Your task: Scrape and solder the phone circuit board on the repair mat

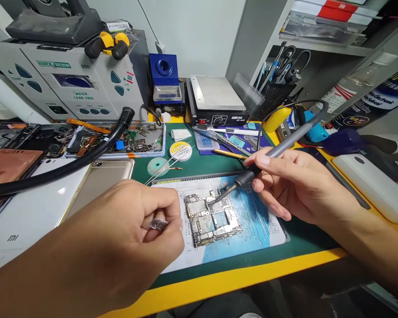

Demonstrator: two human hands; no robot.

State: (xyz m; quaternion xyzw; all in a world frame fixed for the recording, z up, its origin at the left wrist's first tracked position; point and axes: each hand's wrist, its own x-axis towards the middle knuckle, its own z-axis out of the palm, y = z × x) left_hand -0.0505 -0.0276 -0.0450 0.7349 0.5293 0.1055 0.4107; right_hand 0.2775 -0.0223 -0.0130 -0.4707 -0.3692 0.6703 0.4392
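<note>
My right hand (285,181) holds a soldering iron (240,180) by its dark grip, fingers wrapped round it, its bent tip reaching down to the upper middle of a phone circuit board (202,223). The board lies on a blue and white mat (262,225). My left hand (152,229) is closed just left of the board. A crumpled silvery thing (159,224) shows between its curled fingers; it may be braid or foil. Whether the tip touches the board is hard to tell.
A hot air station (66,84) with a black hose (96,152) stands at the left. Phones (36,198) lie below it. Behind the mat are tweezers (169,164), a round tin (181,151) and a heating plate (215,92). A white box (371,185) lies right.
</note>
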